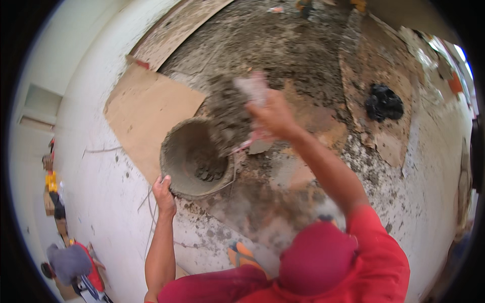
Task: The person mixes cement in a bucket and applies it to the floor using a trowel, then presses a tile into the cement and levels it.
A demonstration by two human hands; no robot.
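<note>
A grey, mortar-crusted bucket (172, 146) is tipped with its mouth toward me, and some wet mortar (209, 169) lies inside it. My left hand (164, 194) is closed on the near left of its rim. Over the bucket's right side, my right hand (273, 115) is closed round a pink-and-white tool (252, 90), smeared by motion, so its exact kind cannot be made out. A thick load of grey mortar (230, 113) sits against this tool and hides part of the bucket's rim.
Beyond the bucket spreads a wide bed of wet mortar (303, 50). Brown board (146, 106) lies to the left, and a crumpled black plastic bag (384, 102) to the right. My knees and a sandalled foot (243, 255) are close by. Another person (70, 262) is at the far lower left.
</note>
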